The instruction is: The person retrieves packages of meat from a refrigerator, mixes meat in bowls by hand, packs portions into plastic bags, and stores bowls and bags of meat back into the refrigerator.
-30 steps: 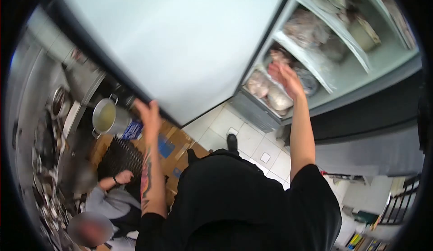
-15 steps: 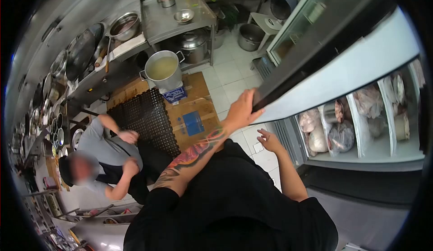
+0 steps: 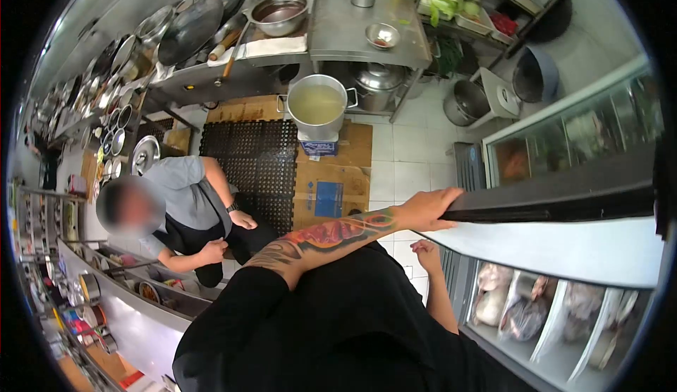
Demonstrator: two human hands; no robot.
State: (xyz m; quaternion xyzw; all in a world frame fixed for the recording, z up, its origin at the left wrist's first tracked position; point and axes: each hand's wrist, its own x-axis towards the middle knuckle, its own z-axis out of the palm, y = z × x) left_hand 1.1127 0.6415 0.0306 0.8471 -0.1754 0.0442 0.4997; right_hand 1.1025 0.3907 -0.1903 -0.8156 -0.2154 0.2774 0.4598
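Note:
My left hand, at the end of a tattooed forearm, is wrapped over the edge of a fridge door with a dark frame and a glass panel. The door stands ajar. Below it, the fridge interior has white dividers, with plastic bags of food between them. My right hand hangs near the fridge's side, its fingers loosely bent and apart, with nothing visible in it.
A large pot of pale liquid stands on a blue box over cardboard. A co-worker is at the left beside a black rubber mat. A steel table and a white stool stand farther back.
My view has turned, shifting the kitchen rightward. The door, still in my left hand, appears closer to the fridge interior. My right hand's fingers have curled more. The co-worker's hands have lowered.

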